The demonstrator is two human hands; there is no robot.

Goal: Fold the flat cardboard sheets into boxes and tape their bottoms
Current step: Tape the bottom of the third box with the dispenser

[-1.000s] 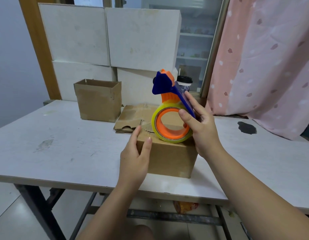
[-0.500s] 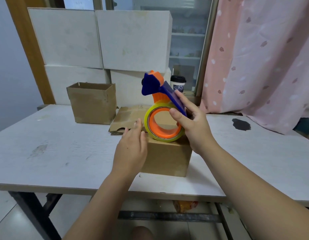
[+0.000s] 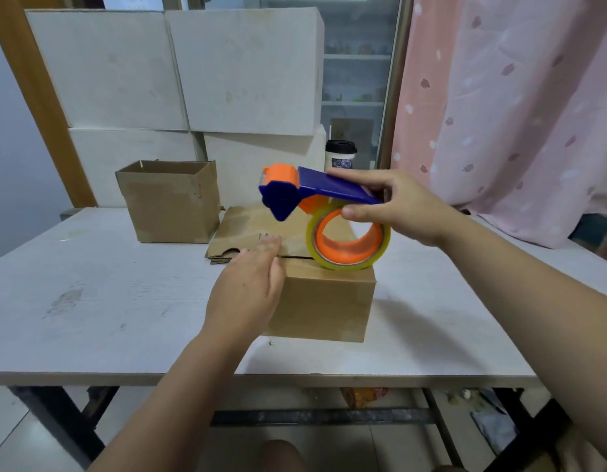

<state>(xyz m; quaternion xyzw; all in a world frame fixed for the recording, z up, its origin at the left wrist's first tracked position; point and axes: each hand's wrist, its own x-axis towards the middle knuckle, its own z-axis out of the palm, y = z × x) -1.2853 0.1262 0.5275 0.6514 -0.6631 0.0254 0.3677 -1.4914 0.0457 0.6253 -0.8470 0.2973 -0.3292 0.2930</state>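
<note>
White laminate forms the table (image 3: 91, 301) under the box (image 3: 322, 301), which stands with its closed flaps turned up and a dark seam (image 3: 295, 257) showing on top. Behind the box rise stacked white cartons (image 3: 244, 69). Behind it and to its left stands an open box (image 3: 172, 202), and just behind it lie the flat sheets (image 3: 240, 233), not yet folded. On the box's top, toward its right end, the dispenser (image 3: 329, 189) rests on its roll (image 3: 346, 265), with the blue handle and orange head reaching left above the box. Our right hand (image 3: 397, 206) clamps that handle, fingers over it and thumb beneath by the roll. Our left hand (image 3: 247, 294) lies straight-fingered against the box's upper left edge, holding nothing. We judge the step in hand to be taping the seam. To do it well, we should press the flaps level with the left hand, tip the head down until the tape grips the cardboard, and pull along the seam in one steady stroke, keeping our left fingers off the cutter's path. The clear tape's free end escapes us, so we cannot tell whether any strip is stuck down. The left hand hides the box's left corner, the roll covers part of the seam, and the blade is out of sight. A cup (image 3: 340, 155) behind the box is cut off at its foot by the dispenser.
</note>
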